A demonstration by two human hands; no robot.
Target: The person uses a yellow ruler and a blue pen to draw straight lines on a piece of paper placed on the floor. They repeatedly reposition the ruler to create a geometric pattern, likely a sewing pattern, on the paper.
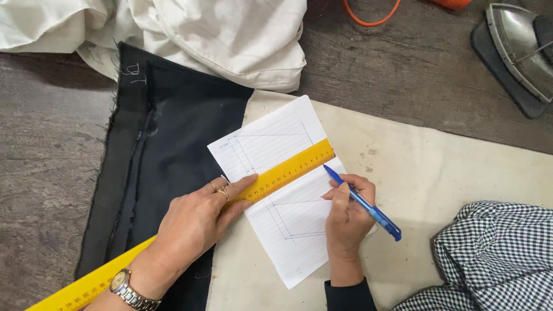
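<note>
- The right hand [347, 216] is gripping a blue ballpoint pen [362, 201], fingers closed around its barrel, with the tip pointing up and to the left and sitting just below the ruler's edge.
- The left hand [199, 222] is lying flat with its fingers stretched out and pressed down on a yellow ruler [288, 171]; it is pinning the ruler rather than grasping it. Rings are showing on two fingers, and a metal wristwatch [124, 286] is sitting on the wrist.
- The ruler is running diagonally from the lower left corner up to the right, crossing the middle of the paper.
- Under it is lying a lined sheet of white paper [288, 219], tilted, carrying thin pen-drawn straight lines that are forming boxy outlines above and below the ruler.
- The paper is resting partly on a cream cloth [438, 173] and touching the edge of a black fabric piece [167, 144] with frayed edges.
- White fabric [219, 34] is bunched at the top, a flat iron [518, 49] is standing at the upper right, and checked cloth [495, 253] is lying at the lower right, all on a wooden surface [46, 161].
</note>
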